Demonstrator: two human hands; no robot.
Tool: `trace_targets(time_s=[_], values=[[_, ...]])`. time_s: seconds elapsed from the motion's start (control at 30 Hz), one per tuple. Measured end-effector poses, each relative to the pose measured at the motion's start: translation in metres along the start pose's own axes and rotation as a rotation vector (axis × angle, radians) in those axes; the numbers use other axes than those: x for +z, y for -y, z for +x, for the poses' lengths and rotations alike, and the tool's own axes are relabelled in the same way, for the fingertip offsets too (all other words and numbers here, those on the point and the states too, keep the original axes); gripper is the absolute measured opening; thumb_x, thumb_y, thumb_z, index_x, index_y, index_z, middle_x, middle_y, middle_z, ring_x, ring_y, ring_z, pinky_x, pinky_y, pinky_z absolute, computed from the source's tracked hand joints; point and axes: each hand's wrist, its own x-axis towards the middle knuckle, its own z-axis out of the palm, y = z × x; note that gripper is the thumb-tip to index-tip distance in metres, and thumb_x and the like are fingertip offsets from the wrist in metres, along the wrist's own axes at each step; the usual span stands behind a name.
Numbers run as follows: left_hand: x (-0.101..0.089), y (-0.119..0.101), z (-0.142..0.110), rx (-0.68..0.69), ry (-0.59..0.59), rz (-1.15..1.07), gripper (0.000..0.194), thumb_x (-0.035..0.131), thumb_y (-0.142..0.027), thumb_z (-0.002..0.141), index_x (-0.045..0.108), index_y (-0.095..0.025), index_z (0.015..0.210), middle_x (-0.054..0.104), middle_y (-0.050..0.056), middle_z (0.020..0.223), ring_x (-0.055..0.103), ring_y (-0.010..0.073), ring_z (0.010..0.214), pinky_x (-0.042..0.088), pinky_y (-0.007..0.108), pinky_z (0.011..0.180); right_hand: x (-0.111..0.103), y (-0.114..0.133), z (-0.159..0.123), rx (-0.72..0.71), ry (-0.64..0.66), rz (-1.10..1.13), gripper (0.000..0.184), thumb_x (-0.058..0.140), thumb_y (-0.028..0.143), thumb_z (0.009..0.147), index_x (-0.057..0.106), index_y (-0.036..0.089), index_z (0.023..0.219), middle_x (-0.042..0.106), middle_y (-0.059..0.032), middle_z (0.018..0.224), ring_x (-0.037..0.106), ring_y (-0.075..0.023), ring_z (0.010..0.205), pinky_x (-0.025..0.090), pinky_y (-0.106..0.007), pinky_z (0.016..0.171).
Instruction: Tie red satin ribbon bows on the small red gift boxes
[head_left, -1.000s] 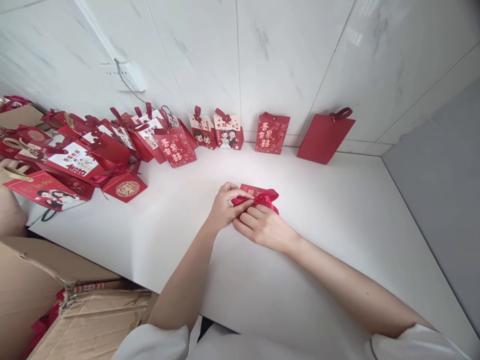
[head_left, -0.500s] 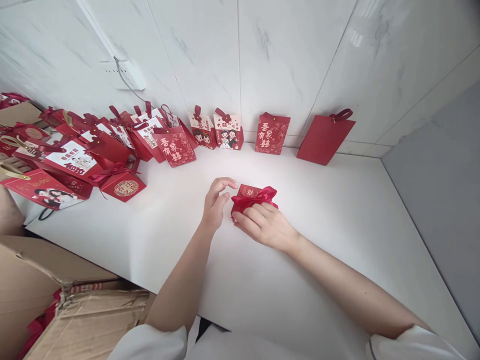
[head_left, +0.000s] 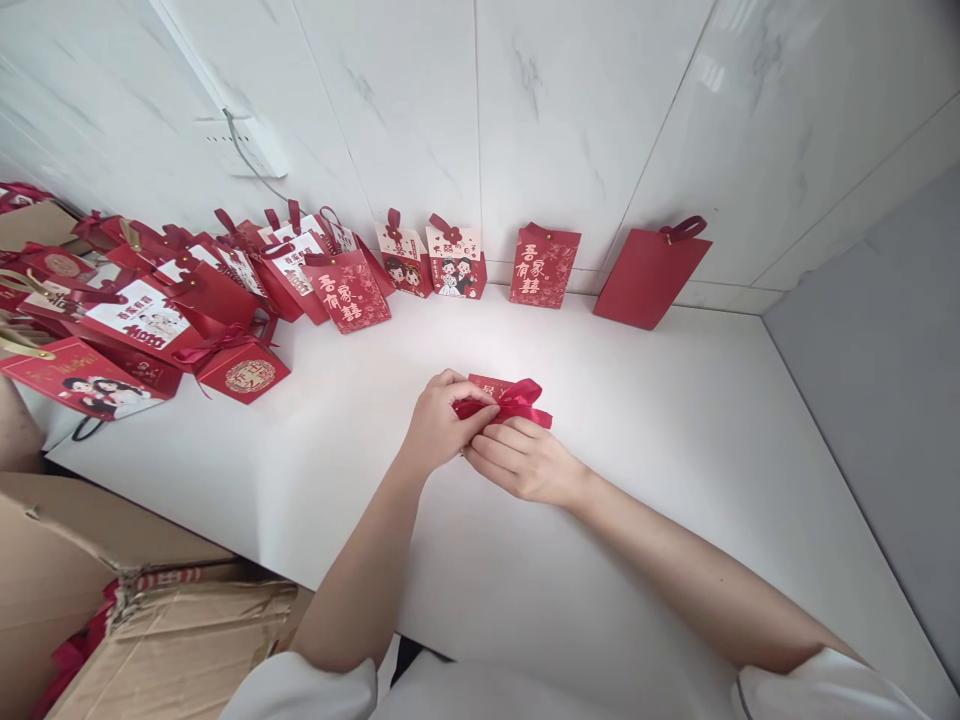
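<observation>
A small red gift box (head_left: 484, 383) with pale lettering lies on the white table in front of me. Around it runs a glossy red ribbon (head_left: 527, 396) tied in a bow. My left hand (head_left: 442, 420) pinches the bow's left part between thumb and fingers. Curled against the near side of the box, my right hand (head_left: 529, 465) has its fingers wrapped over it and covers most of that side. The bow's right loop and tail show above the right knuckles.
Red gift bags (head_left: 546, 268) and a plain red bag (head_left: 652, 278) stand along the tiled wall. Many more boxes and bags (head_left: 142, 315) crowd the table's left end. A cardboard carton (head_left: 187, 640) with red ribbon inside sits at lower left. A grey panel (head_left: 877, 400) borders the right.
My left hand has moved right from beside the box and closed on the bow's left part. My right hand stays at the box, which has turned slightly.
</observation>
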Motion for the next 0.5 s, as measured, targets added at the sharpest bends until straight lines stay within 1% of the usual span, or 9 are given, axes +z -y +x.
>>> trace_targets(time_s=[0.13, 0.23, 0.4, 0.5], values=[[0.0020, 0.0018, 0.0010, -0.004, -0.021, 0.013, 0.012, 0.068, -0.035, 0.079, 0.073, -0.025, 0.081, 0.059, 0.003, 0.090, 0.059, 0.0195, 0.091, 0.049, 0.037, 0.086, 0.0010, 0.0006, -0.0030, -0.043, -0.062, 0.003, 0.015, 0.057, 0.007, 0.090, 0.067, 0.016, 0.097, 0.069, -0.0044, 0.096, 0.060, -0.0161, 0.094, 0.048, -0.033, 0.082], [0.0037, 0.0028, 0.0019, -0.002, -0.023, 0.006, 0.011, 0.069, -0.034, 0.079, 0.073, -0.025, 0.079, 0.059, 0.003, 0.088, 0.059, 0.0196, 0.091, 0.049, 0.037, 0.086, 0.0004, 0.0021, -0.0038, -0.070, -0.089, 0.002, 0.014, 0.059, 0.008, 0.089, 0.068, 0.017, 0.096, 0.069, -0.0033, 0.096, 0.060, -0.0158, 0.095, 0.050, -0.032, 0.083], [0.0037, 0.0044, 0.0033, 0.003, -0.020, 0.001, 0.010, 0.070, -0.034, 0.077, 0.073, -0.024, 0.078, 0.059, 0.002, 0.087, 0.059, 0.0195, 0.091, 0.049, 0.037, 0.087, -0.0003, 0.0053, -0.0033, -0.093, -0.078, 0.023, 0.012, 0.060, 0.009, 0.089, 0.068, 0.016, 0.094, 0.069, -0.0027, 0.093, 0.061, -0.0153, 0.093, 0.051, -0.030, 0.081], [0.0037, 0.0047, 0.0038, 0.007, -0.023, 0.008, 0.009, 0.070, -0.033, 0.077, 0.073, -0.024, 0.078, 0.059, 0.002, 0.087, 0.059, 0.0196, 0.091, 0.049, 0.036, 0.087, 0.0007, 0.0076, -0.0028, -0.104, -0.046, 0.027, 0.014, 0.057, 0.009, 0.090, 0.067, 0.017, 0.095, 0.068, -0.0028, 0.094, 0.061, -0.0150, 0.094, 0.049, -0.031, 0.082]])
